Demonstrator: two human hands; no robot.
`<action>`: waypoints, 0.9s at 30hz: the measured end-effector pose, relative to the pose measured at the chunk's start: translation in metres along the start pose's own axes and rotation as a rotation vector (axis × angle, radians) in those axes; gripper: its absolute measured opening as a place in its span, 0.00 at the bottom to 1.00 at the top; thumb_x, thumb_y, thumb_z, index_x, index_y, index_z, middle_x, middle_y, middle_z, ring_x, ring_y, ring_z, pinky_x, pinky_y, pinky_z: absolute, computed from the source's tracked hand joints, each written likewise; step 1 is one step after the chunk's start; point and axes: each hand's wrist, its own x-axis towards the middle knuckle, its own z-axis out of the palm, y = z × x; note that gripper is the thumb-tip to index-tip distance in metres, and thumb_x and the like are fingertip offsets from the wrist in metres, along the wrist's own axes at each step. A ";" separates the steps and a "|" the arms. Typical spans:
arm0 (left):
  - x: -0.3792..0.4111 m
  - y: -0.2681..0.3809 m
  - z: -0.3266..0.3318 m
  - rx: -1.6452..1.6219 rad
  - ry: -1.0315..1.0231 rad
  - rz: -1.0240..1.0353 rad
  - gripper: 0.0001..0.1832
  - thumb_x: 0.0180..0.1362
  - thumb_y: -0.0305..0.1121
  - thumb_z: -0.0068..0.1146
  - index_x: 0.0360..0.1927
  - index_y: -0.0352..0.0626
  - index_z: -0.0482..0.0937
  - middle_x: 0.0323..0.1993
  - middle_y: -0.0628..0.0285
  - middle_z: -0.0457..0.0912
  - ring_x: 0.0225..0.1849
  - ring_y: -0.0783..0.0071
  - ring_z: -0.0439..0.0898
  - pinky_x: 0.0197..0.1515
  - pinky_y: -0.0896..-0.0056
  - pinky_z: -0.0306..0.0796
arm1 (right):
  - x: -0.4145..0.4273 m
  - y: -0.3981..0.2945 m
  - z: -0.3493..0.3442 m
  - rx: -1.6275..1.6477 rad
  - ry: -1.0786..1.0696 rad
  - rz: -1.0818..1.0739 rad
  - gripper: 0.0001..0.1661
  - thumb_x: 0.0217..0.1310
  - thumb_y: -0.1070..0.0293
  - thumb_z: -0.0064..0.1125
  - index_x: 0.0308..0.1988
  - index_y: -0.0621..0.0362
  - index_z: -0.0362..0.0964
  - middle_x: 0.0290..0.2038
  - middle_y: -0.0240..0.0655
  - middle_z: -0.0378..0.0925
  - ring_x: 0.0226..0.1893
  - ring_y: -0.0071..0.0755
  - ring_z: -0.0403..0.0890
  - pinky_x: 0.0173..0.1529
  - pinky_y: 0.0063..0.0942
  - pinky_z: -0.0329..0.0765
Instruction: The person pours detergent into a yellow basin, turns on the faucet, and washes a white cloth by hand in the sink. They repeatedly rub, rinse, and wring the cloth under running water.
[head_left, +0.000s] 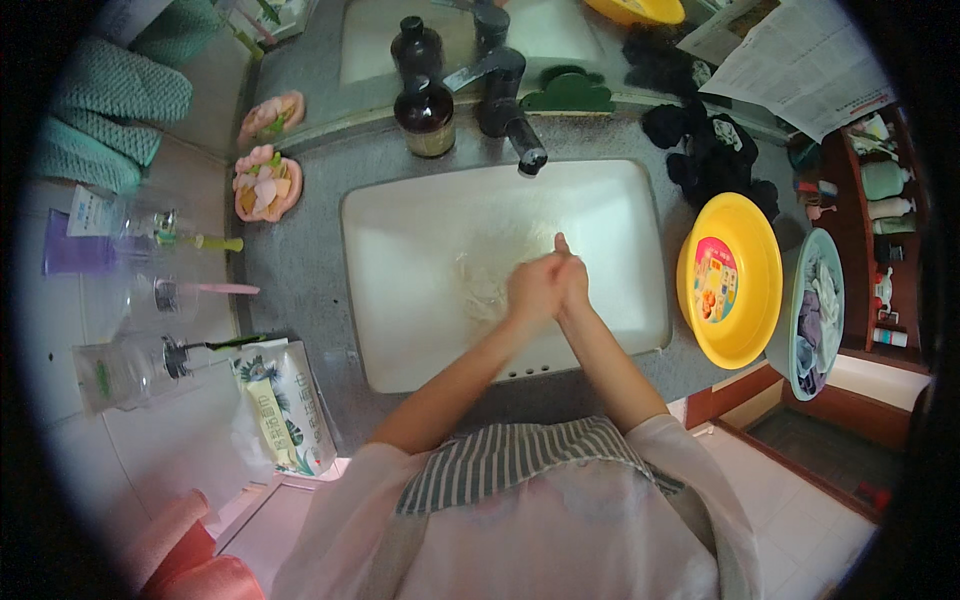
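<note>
Both my hands are pressed together over the white sink basin (405, 300), right of its middle. My left hand (531, 289) is blurred and lies against my right hand (571, 281), whose fingers are partly hidden. One finger or thumb points up towards the faucet. I see no object between the palms, though their inner sides are hidden. Shallow, cloudy water appears in the basin beside them. The black faucet (517, 135) stands behind the basin, its spout above the far rim. A dark pump or soap bottle (425, 120) stands left of the faucet.
A yellow plastic basin (750, 285) leans at the right beside a pale green tub (784, 337) of cloths. Black cloth (712, 157) lies at the back right. A pink flower-shaped dish (266, 187) and a pack of tissues (289, 409) sit left. Cups with toothbrushes hang on the left wall.
</note>
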 end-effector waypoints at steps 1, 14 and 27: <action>0.004 -0.004 0.004 0.043 0.002 0.000 0.18 0.58 0.41 0.46 0.19 0.39 0.74 0.17 0.53 0.76 0.19 0.62 0.74 0.25 0.66 0.68 | 0.000 0.004 0.011 0.022 0.178 0.007 0.16 0.64 0.56 0.43 0.31 0.57 0.68 0.29 0.32 0.73 0.29 0.25 0.74 0.32 0.25 0.73; 0.038 -0.045 0.044 0.183 -0.043 0.007 0.18 0.56 0.44 0.47 0.21 0.41 0.77 0.20 0.52 0.76 0.23 0.50 0.74 0.27 0.55 0.66 | -0.048 -0.045 0.069 -0.317 0.656 0.136 0.16 0.60 0.53 0.47 0.27 0.54 0.66 0.23 0.29 0.67 0.25 0.27 0.70 0.27 0.29 0.69; 0.062 -0.098 0.016 -1.003 -0.448 -0.645 0.13 0.56 0.37 0.50 0.40 0.41 0.72 0.40 0.58 0.75 0.40 0.66 0.77 0.44 0.67 0.71 | -0.030 -0.056 0.026 -0.965 0.253 0.155 0.25 0.49 0.66 0.61 0.50 0.59 0.68 0.45 0.37 0.73 0.47 0.30 0.72 0.51 0.28 0.67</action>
